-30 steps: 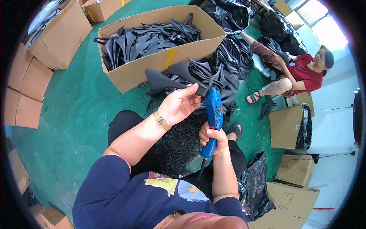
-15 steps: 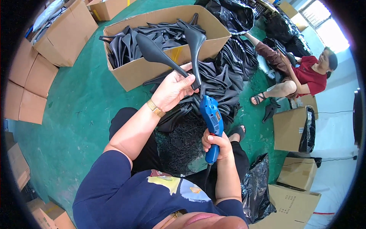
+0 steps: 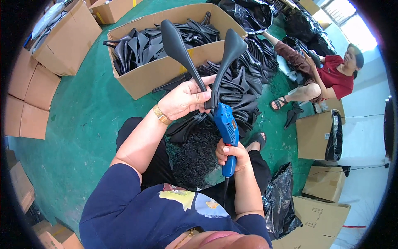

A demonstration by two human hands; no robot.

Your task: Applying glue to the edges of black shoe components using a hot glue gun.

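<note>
My left hand [image 3: 183, 102] is closed around the narrow joined end of a black plastic V-shaped part [image 3: 176, 45]. Its two paddle-shaped arms point up and away from me. In my right hand [image 3: 234, 157] is a blue corded handheld power tool [image 3: 227, 126], gripped by its lower body. The tool's head is right by the part's joined end, just beside my left fingers. Whether its tip touches the plastic cannot be made out. Beneath my hands lies a heap of thin black shavings [image 3: 192, 155] on the floor.
A large open cardboard box [image 3: 143, 85] of similar black parts stands ahead, with more parts [image 3: 244, 89] piled beside it. To the right sits another person [image 3: 338, 76] in a red shirt. Cartons [image 3: 315, 137] and a black plastic bag [image 3: 280, 199] are on my right; stacked cartons [image 3: 39, 97] line the left.
The V-shaped part has turned in my left hand, so its arms now stand more upright. The power tool stays by its joined end, with both hands shifted slightly.
</note>
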